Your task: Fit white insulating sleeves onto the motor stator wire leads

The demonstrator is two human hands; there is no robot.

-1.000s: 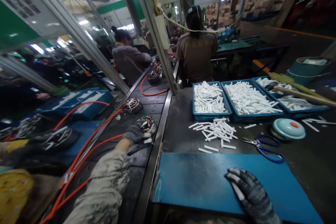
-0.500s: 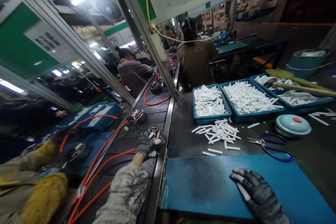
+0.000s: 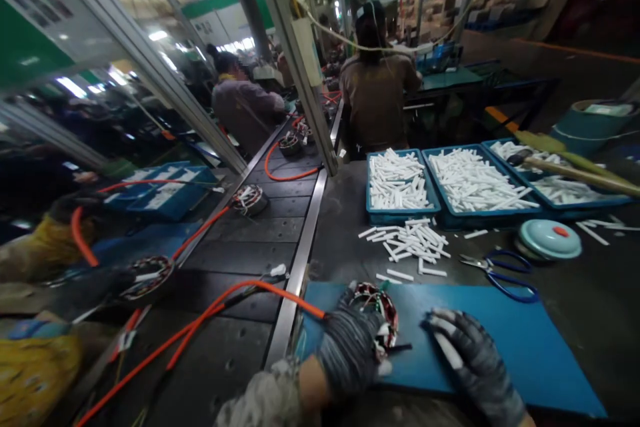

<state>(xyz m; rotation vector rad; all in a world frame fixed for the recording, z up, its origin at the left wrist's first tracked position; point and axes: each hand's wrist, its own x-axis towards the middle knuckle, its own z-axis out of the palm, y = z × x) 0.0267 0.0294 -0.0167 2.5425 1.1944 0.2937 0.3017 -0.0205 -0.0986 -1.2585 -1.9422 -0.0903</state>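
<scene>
My left hand (image 3: 350,347), in a grey striped glove, is closed round the near left side of a wound motor coil (image 3: 387,320) over the blue mat (image 3: 525,353). Red and green wires show in the coil, and an orange sleeve (image 3: 295,298) runs from it to the left. To the right of the coil, my gloved right hand (image 3: 465,353) hovers at the mat with a white tube (image 3: 449,350) held along its thumb side. Loose white tubes (image 3: 415,240) lie beyond the mat.
Blue trays (image 3: 485,213) of white tubes stand behind, with scissors (image 3: 505,270) and a lidded bowl (image 3: 549,239) nearer. The conveyor (image 3: 260,240) carries other coils. A co-worker's gloved hand (image 3: 100,287) holds a coil at left; two people are farther off.
My left hand has brought the coil from the conveyor rightward onto the blue mat, its orange sleeve trailing. My right hand has barely moved.
</scene>
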